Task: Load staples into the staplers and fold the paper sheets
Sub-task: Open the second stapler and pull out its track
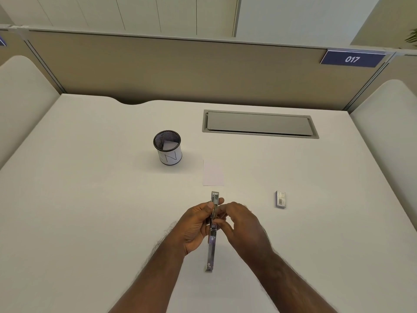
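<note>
While the white tabletop carries everything, its biggest fixture is the grey cable hatch set toward the far edge. Left of that stands a mesh pen cup wrapped in white paper, with a slip of paper inside. A small paper sheet lies flat near the middle, unfolded so far. The stapler is held above the near edge, opened out long and pointing away from the person. Its metal looks rigid and fairly light, likely slick on the polished sides, so the narrow flanks at mid-length seem the surest place to take it. The left hand grips it exactly there, thumb along the upper rail. The right hand has its fingers curled in against the magazine, apparently pinching or feeding something there; whether it holds staples cannot be told. A small staple box sits well apart toward the right edge.
</note>
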Demonstrator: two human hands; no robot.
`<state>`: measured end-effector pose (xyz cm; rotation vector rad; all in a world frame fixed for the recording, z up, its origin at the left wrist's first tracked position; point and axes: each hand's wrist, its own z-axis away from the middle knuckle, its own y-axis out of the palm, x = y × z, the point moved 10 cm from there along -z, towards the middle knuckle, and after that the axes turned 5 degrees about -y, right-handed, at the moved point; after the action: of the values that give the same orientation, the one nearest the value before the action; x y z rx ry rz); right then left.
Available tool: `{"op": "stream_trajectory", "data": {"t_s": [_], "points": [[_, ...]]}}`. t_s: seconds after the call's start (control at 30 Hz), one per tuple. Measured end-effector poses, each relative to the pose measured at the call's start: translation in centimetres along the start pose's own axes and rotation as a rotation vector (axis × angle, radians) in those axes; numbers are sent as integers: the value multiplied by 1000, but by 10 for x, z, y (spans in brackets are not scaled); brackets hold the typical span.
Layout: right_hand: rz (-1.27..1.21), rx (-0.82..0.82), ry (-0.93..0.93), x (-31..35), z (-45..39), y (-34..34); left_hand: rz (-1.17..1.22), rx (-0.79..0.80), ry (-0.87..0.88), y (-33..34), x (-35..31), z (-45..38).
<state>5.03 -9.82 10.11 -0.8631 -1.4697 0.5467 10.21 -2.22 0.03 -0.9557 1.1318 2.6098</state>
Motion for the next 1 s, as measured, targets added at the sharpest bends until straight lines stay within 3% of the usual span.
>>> {"op": "stream_trajectory", "data": {"t_s": [0.3, 0.5, 0.8, 1.0], "points": [[-44, 5, 87, -3, -3, -3, -70, 14, -17, 8, -3, -2], [9, 41, 17, 2, 2, -2, -106, 0, -14, 7, 1, -1], [-78, -6, 179, -20, -5, -2, -121, 34, -16, 10, 2, 0], [20, 21, -21, 5, 4, 4, -27, -114, 57, -9, -11, -2]]}}
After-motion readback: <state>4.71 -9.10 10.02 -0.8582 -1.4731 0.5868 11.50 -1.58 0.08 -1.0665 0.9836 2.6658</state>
